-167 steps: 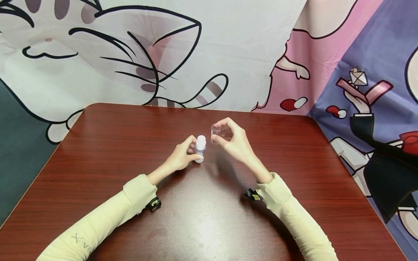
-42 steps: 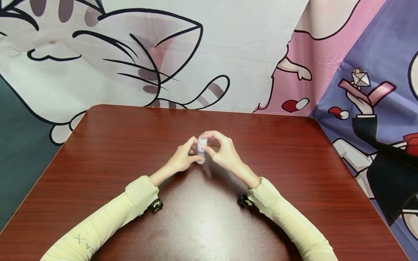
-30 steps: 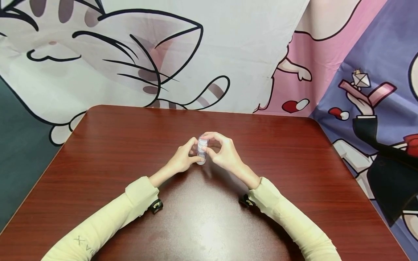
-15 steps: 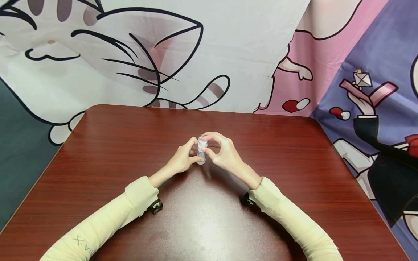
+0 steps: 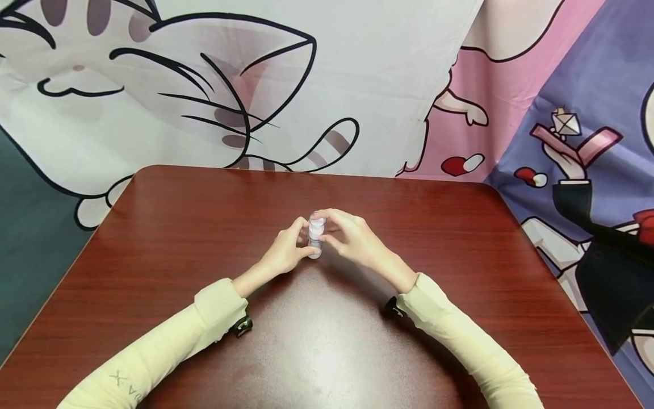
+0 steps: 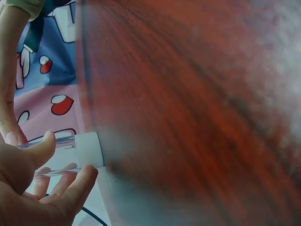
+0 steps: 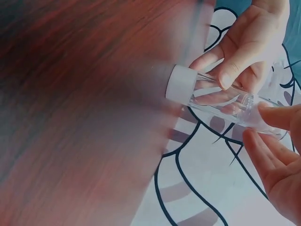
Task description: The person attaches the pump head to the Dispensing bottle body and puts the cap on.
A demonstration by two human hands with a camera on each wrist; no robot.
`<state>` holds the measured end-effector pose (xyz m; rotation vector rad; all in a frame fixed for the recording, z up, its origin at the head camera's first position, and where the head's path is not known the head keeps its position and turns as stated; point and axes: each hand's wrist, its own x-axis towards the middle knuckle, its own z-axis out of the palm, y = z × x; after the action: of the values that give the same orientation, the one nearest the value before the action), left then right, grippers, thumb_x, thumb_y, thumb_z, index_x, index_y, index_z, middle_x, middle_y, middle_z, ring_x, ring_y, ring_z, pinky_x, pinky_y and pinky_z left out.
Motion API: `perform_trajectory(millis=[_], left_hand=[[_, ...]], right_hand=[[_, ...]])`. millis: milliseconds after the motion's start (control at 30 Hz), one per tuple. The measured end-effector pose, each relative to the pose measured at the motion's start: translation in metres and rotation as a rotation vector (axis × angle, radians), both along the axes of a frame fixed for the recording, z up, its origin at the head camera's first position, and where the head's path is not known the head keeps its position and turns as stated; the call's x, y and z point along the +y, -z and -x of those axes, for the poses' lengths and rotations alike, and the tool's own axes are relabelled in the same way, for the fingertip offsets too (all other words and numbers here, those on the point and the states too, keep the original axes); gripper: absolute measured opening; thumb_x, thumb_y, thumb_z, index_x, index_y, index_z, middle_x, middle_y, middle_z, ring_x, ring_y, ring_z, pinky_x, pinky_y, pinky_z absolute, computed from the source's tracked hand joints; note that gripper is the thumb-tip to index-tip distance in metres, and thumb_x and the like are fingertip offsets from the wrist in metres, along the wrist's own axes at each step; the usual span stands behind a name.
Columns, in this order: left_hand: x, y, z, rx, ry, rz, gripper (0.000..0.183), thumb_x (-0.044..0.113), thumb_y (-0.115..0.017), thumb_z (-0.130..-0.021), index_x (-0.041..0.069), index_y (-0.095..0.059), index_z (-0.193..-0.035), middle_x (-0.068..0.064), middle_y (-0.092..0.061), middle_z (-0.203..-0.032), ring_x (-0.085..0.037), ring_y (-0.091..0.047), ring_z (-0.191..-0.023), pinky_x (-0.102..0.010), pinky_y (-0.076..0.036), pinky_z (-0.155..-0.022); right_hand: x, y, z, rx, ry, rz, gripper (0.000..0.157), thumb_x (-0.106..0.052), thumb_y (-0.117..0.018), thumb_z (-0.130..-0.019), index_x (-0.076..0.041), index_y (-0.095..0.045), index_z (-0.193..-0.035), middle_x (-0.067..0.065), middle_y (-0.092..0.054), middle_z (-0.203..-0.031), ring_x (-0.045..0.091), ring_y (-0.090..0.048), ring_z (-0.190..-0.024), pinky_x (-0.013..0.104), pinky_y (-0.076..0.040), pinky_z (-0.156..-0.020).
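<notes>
A small clear bottle (image 5: 315, 247) with a white base (image 7: 182, 84) and a white top stands upright near the middle of the table. My left hand (image 5: 281, 251) grips its lower body from the left, thumb in front and fingers behind. A clear cap (image 5: 317, 219) sits over the white top. From the right, my right hand (image 5: 359, 241) pinches this cap between thumb and fingertips. In the left wrist view, the left thumb and fingers lie along the clear wall close to the white base.
The dark red wooden table (image 5: 214, 199) spreads around both hands, its far edge beyond the bottle. Behind it hangs a cartoon-printed cloth (image 5: 378, 85). A dark wrist device (image 5: 241, 325) sits under the left cuff, another (image 5: 393, 307) under the right.
At first my right hand held the clear cap apart, right of the bottle; it then brought the cap left over the white top. Lately the right wrist has shifted slightly right, the fingers staying on the cap.
</notes>
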<state>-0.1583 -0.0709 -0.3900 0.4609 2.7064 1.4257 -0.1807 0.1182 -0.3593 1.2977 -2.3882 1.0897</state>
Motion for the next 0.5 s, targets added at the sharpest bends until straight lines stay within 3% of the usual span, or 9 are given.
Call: perform_trajectory(millis=[267, 500], left_hand=[[0.0005, -0.0002, -0.0006, -0.004, -0.01, 0.034, 0.042, 0.015, -0.074, -0.083, 0.007, -0.048, -0.115, -0.013, -0.065, -0.109, -0.029, -0.063, -0.098, -0.043, -0.051, -0.084], [-0.0069, 0.003, -0.0051, 0.083, 0.089, 0.027, 0.053, 0.009, -0.075, -0.082, 0.004, -0.046, -0.126, -0.02, -0.064, -0.118, -0.034, -0.067, -0.104, -0.044, -0.055, -0.086]], right_hand=[[0.0033, 0.0, -0.0036, 0.04, 0.078, -0.085, 0.059, -0.01, -0.073, -0.085, -0.008, -0.045, -0.137, 0.009, -0.063, -0.127, 0.016, -0.069, -0.097, 0.031, -0.055, -0.085], [0.009, 0.0035, -0.0062, 0.086, 0.198, -0.152, 0.063, -0.022, -0.071, -0.087, -0.015, -0.043, -0.144, 0.006, -0.058, -0.136, 0.021, -0.058, -0.12, 0.04, -0.049, -0.097]])
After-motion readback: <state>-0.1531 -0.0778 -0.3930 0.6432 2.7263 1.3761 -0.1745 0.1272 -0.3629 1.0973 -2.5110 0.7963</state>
